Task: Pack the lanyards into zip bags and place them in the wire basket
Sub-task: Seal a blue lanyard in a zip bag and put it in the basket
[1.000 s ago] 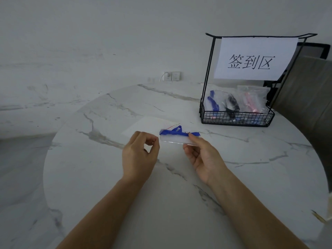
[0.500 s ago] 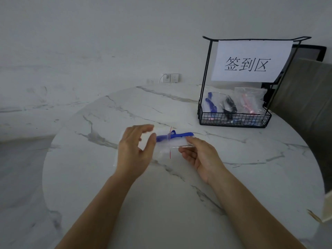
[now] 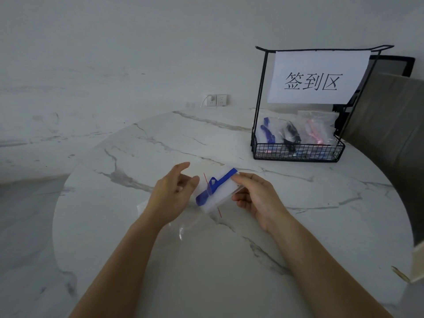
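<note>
The lanyard [image 3: 215, 187] is pinched at its far end by the right hand [image 3: 259, 198] and lies half inside the clear bag [image 3: 206, 206], above the table [image 3: 229, 271]. The left hand [image 3: 169, 196] is held at the bag's mouth with fingers almost straight, but whether the film is gripped cannot be told. A paper [image 3: 317, 76] reading "签到区" is hung on the basket [image 3: 298, 154].

Lanyard [image 3: 223, 178] end hidden under right hand [image 3: 259, 198]; left hand [image 3: 169, 198] grip unclear
</note>
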Tool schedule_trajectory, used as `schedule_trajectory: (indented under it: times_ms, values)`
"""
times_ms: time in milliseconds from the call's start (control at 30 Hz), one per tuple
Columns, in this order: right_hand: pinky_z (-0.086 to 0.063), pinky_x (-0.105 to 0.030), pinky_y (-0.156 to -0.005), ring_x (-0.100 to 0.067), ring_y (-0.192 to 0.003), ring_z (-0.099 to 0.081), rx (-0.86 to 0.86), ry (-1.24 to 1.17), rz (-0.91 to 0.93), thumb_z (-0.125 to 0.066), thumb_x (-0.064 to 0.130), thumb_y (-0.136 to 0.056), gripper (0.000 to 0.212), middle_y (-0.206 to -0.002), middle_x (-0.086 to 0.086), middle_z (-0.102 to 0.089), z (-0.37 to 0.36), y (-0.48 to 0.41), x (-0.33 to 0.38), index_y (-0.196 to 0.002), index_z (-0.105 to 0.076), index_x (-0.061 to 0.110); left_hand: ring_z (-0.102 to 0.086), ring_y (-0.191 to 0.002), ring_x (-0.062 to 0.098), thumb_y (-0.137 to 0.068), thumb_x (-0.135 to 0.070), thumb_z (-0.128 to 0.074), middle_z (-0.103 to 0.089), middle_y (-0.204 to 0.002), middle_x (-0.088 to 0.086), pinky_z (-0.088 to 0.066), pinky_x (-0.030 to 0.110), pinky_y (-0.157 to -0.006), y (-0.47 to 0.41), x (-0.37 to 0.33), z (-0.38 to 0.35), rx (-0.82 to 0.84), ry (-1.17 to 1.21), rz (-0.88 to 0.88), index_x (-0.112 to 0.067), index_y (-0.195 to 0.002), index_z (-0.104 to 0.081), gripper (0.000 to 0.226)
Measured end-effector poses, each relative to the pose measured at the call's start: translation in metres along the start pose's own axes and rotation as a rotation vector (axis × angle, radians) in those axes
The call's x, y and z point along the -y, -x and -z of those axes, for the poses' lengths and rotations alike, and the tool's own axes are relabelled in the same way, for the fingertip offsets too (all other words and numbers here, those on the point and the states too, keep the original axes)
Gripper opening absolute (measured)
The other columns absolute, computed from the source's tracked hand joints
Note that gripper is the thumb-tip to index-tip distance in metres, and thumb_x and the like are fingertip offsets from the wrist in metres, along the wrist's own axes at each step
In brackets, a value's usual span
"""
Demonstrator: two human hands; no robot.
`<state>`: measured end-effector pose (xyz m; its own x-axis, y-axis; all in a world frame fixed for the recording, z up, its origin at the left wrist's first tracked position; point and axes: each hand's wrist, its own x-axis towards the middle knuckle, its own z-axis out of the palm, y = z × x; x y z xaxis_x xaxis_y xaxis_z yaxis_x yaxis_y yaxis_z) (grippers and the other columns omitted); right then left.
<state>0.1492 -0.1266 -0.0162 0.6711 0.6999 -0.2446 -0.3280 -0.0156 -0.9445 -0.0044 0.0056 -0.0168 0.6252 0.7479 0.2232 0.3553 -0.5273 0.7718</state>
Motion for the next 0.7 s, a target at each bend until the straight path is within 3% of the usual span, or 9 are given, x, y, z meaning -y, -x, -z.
schedule_trajectory:
  times_ms: [67, 133, 233, 433, 567, 633, 700]
  values:
    - [-0.051, -0.025, -0.052, -0.015, -0.056, -0.064, 0.013, 0.015, 0.000, -0.075, 0.021, -0.087, 0.016, -0.065, -0.003, -0.066, 0.000, -0.001, 0.001, -0.101, -0.071, 0.013, -0.067, -0.078, 0.013, -0.094, -0.028, -0.063, -0.073, -0.090, -0.006, -0.055, 0.032, -0.073, 0.001, -0.004, 0.001, 0.011, 0.169, 0.084, -0.022, -0.119, -0.065, 0.026]
    - [-0.051, -0.025, -0.052, -0.016, -0.056, -0.064, 0.021, 0.036, 0.009, -0.075, 0.022, -0.086, 0.015, -0.066, -0.004, -0.065, 0.001, -0.003, 0.001, -0.099, -0.072, 0.015, -0.066, -0.072, 0.016, -0.093, -0.026, -0.065, -0.074, -0.087, -0.004, -0.057, 0.032, -0.064, 0.001, -0.007, 0.002, 0.055, 0.300, 0.188, -0.020, -0.104, -0.073, 0.015]
    - [-0.052, -0.026, -0.052, -0.018, -0.057, -0.065, 0.038, 0.048, 0.026, -0.076, 0.022, -0.086, 0.016, -0.071, -0.007, -0.066, 0.002, -0.002, 0.001, -0.099, -0.073, 0.014, -0.066, -0.076, 0.019, -0.090, -0.027, -0.068, -0.074, -0.096, 0.002, -0.058, 0.027, -0.063, 0.001, -0.007, 0.001, 0.094, 0.402, 0.295, -0.016, -0.102, -0.075, 0.017]
    - [-0.053, -0.027, -0.058, -0.018, -0.061, -0.065, 0.088, 0.141, 0.061, -0.073, 0.023, -0.086, 0.012, -0.082, -0.006, -0.071, -0.001, 0.001, -0.001, -0.091, -0.079, 0.013, -0.066, -0.098, 0.026, -0.087, -0.030, -0.071, -0.074, -0.099, 0.000, -0.059, 0.043, -0.087, 0.003, -0.003, -0.003, 0.041, 0.490, 0.353, -0.019, -0.095, -0.077, 0.015]
    - [-0.049, -0.021, -0.068, -0.004, -0.071, -0.065, 0.117, 0.334, 0.136, -0.075, 0.030, -0.085, 0.010, -0.083, 0.007, -0.076, -0.005, 0.008, -0.004, -0.086, -0.082, 0.023, -0.066, -0.091, 0.024, -0.089, -0.029, -0.070, -0.075, -0.095, 0.003, -0.058, 0.037, -0.079, 0.004, -0.003, -0.004, 0.018, 0.506, 0.329, -0.018, -0.093, -0.077, 0.014]
    - [-0.044, -0.020, -0.068, -0.006, -0.069, -0.063, 0.180, 0.431, 0.188, -0.072, 0.030, -0.087, 0.015, -0.086, -0.004, -0.074, -0.007, 0.014, -0.005, -0.086, -0.081, 0.018, -0.068, -0.088, 0.024, -0.090, -0.028, -0.069, -0.075, -0.092, 0.002, -0.057, 0.034, -0.074, 0.006, -0.002, -0.004, 0.002, 0.521, 0.299, -0.017, -0.092, -0.077, 0.014]
    - [-0.039, -0.021, -0.067, -0.019, -0.068, -0.052, 0.256, 0.500, 0.255, -0.065, 0.031, -0.091, 0.034, -0.098, -0.026, -0.063, -0.008, 0.018, -0.005, -0.092, -0.071, -0.003, -0.069, -0.087, 0.023, -0.090, -0.027, -0.068, -0.075, -0.090, 0.001, -0.059, 0.032, -0.074, 0.006, -0.003, -0.004, -0.022, 0.536, 0.268, -0.016, -0.092, -0.077, 0.015]
